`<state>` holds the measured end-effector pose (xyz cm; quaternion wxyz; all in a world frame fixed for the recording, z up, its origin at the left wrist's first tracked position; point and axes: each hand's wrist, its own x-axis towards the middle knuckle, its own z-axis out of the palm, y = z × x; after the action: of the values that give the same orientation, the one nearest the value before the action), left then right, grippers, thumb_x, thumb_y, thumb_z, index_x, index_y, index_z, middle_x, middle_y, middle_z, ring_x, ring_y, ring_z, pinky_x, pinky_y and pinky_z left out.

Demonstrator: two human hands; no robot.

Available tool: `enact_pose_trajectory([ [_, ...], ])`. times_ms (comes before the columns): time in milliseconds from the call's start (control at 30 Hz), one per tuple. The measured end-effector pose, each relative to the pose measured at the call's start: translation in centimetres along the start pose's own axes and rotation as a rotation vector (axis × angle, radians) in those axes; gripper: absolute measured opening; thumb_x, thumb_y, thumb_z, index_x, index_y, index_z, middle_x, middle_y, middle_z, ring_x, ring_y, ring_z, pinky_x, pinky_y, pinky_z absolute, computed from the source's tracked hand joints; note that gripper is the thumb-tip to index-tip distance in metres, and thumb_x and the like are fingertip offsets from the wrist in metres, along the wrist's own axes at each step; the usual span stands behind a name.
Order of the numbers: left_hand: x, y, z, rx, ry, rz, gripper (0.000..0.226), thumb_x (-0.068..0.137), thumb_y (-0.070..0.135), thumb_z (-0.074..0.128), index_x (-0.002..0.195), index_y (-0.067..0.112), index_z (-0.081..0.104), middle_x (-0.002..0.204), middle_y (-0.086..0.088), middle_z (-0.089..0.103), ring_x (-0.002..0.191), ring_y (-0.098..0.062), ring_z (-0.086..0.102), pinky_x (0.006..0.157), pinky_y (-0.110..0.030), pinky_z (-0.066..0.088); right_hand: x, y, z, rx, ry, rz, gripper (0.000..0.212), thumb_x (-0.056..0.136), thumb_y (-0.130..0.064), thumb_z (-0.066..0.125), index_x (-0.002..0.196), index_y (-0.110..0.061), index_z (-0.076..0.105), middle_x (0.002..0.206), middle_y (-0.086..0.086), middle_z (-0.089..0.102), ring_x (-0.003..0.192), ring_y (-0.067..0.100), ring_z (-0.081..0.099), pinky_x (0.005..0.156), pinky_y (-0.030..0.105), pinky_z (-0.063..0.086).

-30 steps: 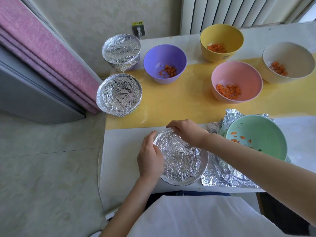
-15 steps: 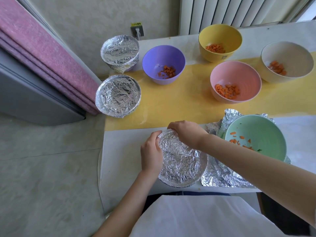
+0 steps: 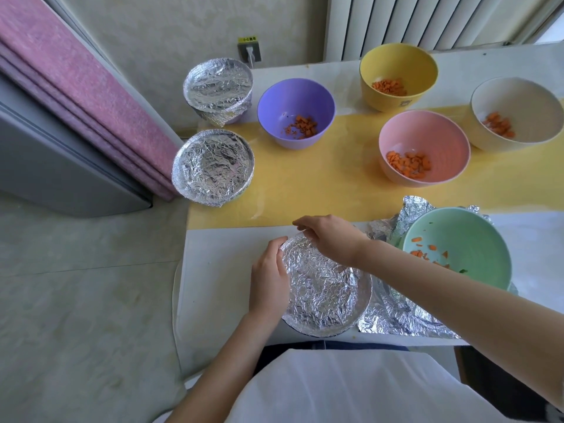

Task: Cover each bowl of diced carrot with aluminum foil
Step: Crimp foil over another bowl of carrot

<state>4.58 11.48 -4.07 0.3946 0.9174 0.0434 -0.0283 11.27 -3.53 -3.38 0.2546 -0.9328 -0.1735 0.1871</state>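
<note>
The left hand (image 3: 270, 279) sits at 9 o'clock on the front covered bowl (image 3: 323, 297). Its grip is curled round the rim, with the thumb lying on top of the crinkled foil and the fingers wrapped down the side. The bowl stands at the near edge of the white desk (image 3: 219, 270), its foil dished slightly inward and folded over the rim all the way round. The right hand (image 3: 329, 239) reaches across to 12 o'clock on the same rim. Its fingers are bent down and its grip pinches the foil edge against the bowl there, with the forearm crossing over the bowl's 3 o'clock side.

At 10 o'clock from that bowl, the middle covered bowl (image 3: 213, 167) stands on the corner of the yellow mat (image 3: 320, 184), sealed in foil. Just beyond it, the back covered bowl (image 3: 218, 87) is also wrapped, with loose foil hanging down its near side. What is inside these three cannot be seen.

The purple bowl (image 3: 296, 112), beside the back one at 3 o'clock, is open and holds a small heap of diced carrot (image 3: 300, 126). The yellow bowl (image 3: 398, 76) and the pink bowl (image 3: 424, 148) are open too, each with carrot on the bottom. The green bowl (image 3: 457, 248) is at 3 o'clock from the front covered bowl, resting on a crumpled foil sheet (image 3: 396, 315), uncovered, with a few scattered carrot pieces. Farthest right, the cream bowl (image 3: 518, 114) is open with a small pile of carrot.
</note>
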Motion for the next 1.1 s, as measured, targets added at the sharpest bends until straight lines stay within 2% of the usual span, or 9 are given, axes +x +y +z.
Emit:
enact_pose_trajectory([
  [67,-0.1,0.0,-0.1,0.002,0.014,-0.004,0.031,0.096,0.002,0.040,0.121,0.011,0.057,0.110,-0.004,0.067,0.096,-0.026,0.061,0.071,-0.017,0.034,0.2,-0.4,-0.1,0.033,0.002,-0.024,0.031,0.100,-0.020,0.041,0.126,-0.017,0.056,0.118,0.004,0.066,0.102,0.024,0.063,0.087,0.040,0.050],
  [200,0.1,0.2,0.2,0.011,0.037,-0.037,0.031,0.095,0.000,0.042,0.123,0.006,0.052,0.113,-0.007,0.066,0.095,-0.031,0.061,0.067,-0.018,0.032,0.5,-0.9,-0.1,-0.077,-0.047,-0.042,0.026,0.098,-0.012,0.042,0.114,-0.017,0.062,0.093,0.007,0.070,0.075,0.024,0.062,0.066,0.035,0.051],
  [400,0.0,0.3,0.3,0.027,0.060,-0.032,0.031,0.093,-0.003,0.044,0.121,0.005,0.053,0.113,-0.008,0.066,0.098,-0.029,0.062,0.075,-0.025,0.041,0.5,-1.9,-0.7,-0.381,-0.090,-0.117,0.033,0.094,-0.001,0.037,0.118,-0.016,0.053,0.098,0.002,0.064,0.073,0.019,0.055,0.057,0.028,0.038],
  [533,-0.1,0.2,0.2,0.056,0.055,-0.024,0.031,0.093,-0.002,0.044,0.120,0.009,0.055,0.104,-0.009,0.068,0.090,-0.032,0.063,0.071,-0.033,0.042,0.5,-2.3,-0.3,-0.350,-0.103,-0.111,0.028,0.096,-0.004,0.039,0.116,-0.015,0.055,0.096,0.002,0.065,0.073,0.018,0.056,0.058,0.028,0.043],
  [667,-0.3,0.6,0.0,0.111,0.008,-0.021,0.044,0.089,-0.006,0.044,0.126,0.017,0.054,0.097,-0.010,0.068,0.083,-0.033,0.060,0.067,-0.035,0.040,0.5,-1.9,-0.1,-0.322,-0.083,-0.108,0.030,0.096,-0.005,0.038,0.118,-0.016,0.055,0.103,0.001,0.065,0.073,0.018,0.053,0.059,0.028,0.038],
  [800,-0.4,1.0,-0.3,0.157,-0.048,-0.039,0.052,0.088,-0.007,0.043,0.134,0.016,0.046,0.112,-0.011,0.063,0.094,-0.032,0.058,0.075,-0.036,0.040,-0.3,-1.1,0.2,-0.138,-0.024,-0.069,0.029,0.102,-0.019,0.036,0.125,-0.017,0.052,0.117,0.000,0.061,0.097,0.021,0.060,0.071,0.029,0.042],
  [867,-0.5,0.9,-0.3,0.233,-0.087,-0.038,0.055,0.089,-0.004,0.042,0.139,0.017,0.038,0.125,-0.009,0.057,0.103,-0.030,0.055,0.079,-0.035,0.040,-0.7,-0.6,0.0,-0.054,0.027,-0.038,0.029,0.102,-0.021,0.037,0.124,-0.015,0.054,0.117,0.001,0.062,0.098,0.021,0.061,0.072,0.027,0.043],
  [1000,-0.2,1.0,-0.6,0.239,-0.111,-0.037,0.044,0.095,0.007,0.036,0.138,0.020,0.038,0.125,-0.007,0.056,0.102,-0.031,0.055,0.077,-0.036,0.040,-0.7,0.2,-0.1,0.024,0.107,0.017,0.027,0.100,-0.019,0.042,0.118,-0.013,0.061,0.112,0.003,0.067,0.093,0.023,0.065,0.071,0.025,0.045],
  [1100,0.6,1.0,-0.3,0.137,-0.114,-0.027,0.034,0.100,0.018,0.031,0.131,0.017,0.046,0.117,-0.008,0.061,0.099,-0.030,0.056,0.075,-0.034,0.037,-0.6,0.2,-0.3,0.003,0.100,0.026,0.030,0.100,-0.020,0.042,0.126,-0.016,0.057,0.109,0.005,0.069,0.090,0.024,0.066,0.069,0.023,0.043],
])
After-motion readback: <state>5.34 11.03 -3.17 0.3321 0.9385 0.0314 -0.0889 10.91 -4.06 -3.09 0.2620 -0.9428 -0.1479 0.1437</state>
